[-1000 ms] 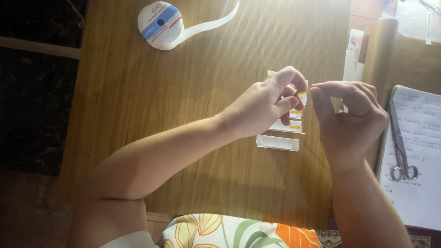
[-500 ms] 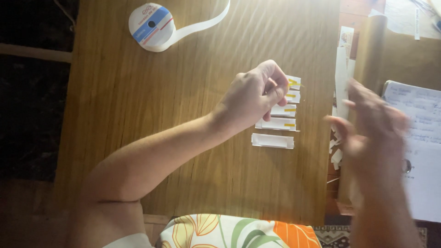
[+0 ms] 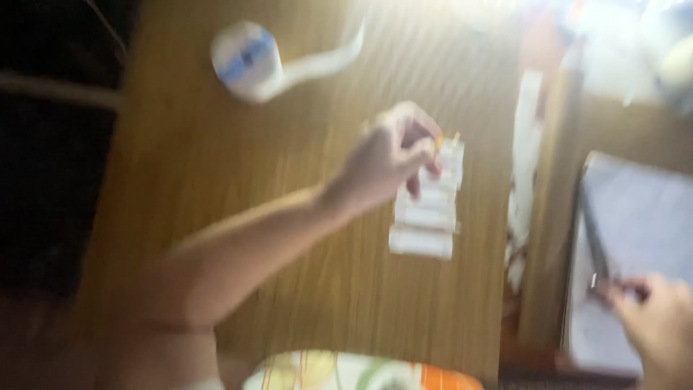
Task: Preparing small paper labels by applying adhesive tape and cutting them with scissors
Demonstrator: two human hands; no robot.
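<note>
The view is badly blurred by motion. A short row of white paper strips (image 3: 426, 213) with yellow marks lies on the wooden table (image 3: 289, 130). My left hand (image 3: 393, 155) rests on the top strip with curled fingers, holding it down. My right hand (image 3: 657, 325) is far to the lower right, fingertips at the handles of grey scissors (image 3: 598, 249) that lie on a white notepad (image 3: 635, 231). Whether the fingers grip the handles is too blurred to tell.
A roll of white tape (image 3: 245, 61) with a blue centre and a loose tail lies at the table's far left. A brown paper roll (image 3: 556, 217) runs along the table's right edge. Patterned cloth (image 3: 346, 372) shows at the bottom.
My right hand has left the strips and swung right and down to the scissors on the notepad. My left hand stays on the strips. The camera has moved, blurring the view.
</note>
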